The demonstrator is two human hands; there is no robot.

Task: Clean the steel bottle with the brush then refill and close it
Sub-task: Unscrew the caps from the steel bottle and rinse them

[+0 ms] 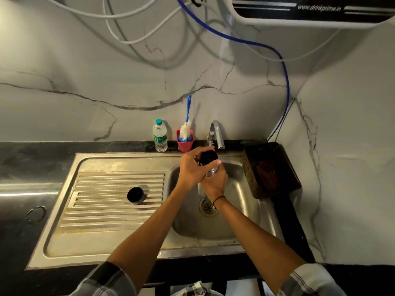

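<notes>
Sink (pixel 119 238) fills my view: steel, w/ ribbed drainboard at 9 o'clock and basin at centre, set in a dark counter (pixel 32 163). Walls are grey marble-look tile w/ dark veins, meeting in a corner at 2 o'clock. White cables and a blue hose (pixel 284 86) loop down from a purifier unit (pixel 310 11) at 1 o'clock.

I see the steel bottle (pixel 211 170) held over the basin, just below the tap (pixel 215 133). Right hand (pixel 213 184) wraps round its body from below; left hand (pixel 192 167) curls its fingers over the black cap (pixel 208 157) on top. A second black lid (pixel 136 195) lies on the drainboard, well apart at 9 o'clock.

Against the back wall at 12 o'clock: brush (pixel 186 127) upright in a red holder (pixel 185 144), plastic water bottle (pixel 160 135) just beside it. Dark basket (pixel 271 169) sits at 3 o'clock, touching the sink rim.
</notes>
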